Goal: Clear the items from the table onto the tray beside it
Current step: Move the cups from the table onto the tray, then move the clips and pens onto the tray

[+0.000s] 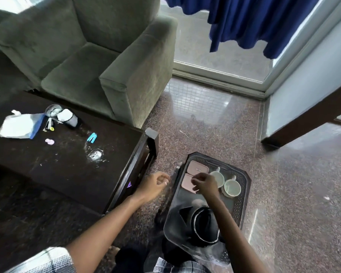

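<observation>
Head view looks down on a speckled stone floor (283, 174), a grey armchair (98, 62) and a dark low table (71, 174), with a dark tray (242, 196) on the floor just beside it. The left hand (154, 186) hovers between table and tray, fingers loosely curled, holding nothing. The right hand (205, 184) reaches over the tray, fingers bent down at a pink square pad (186, 184); whether it grips it is unclear. A tissue box (22, 125), glass (95, 152) and blue clip (92, 137) lie on the table.
</observation>
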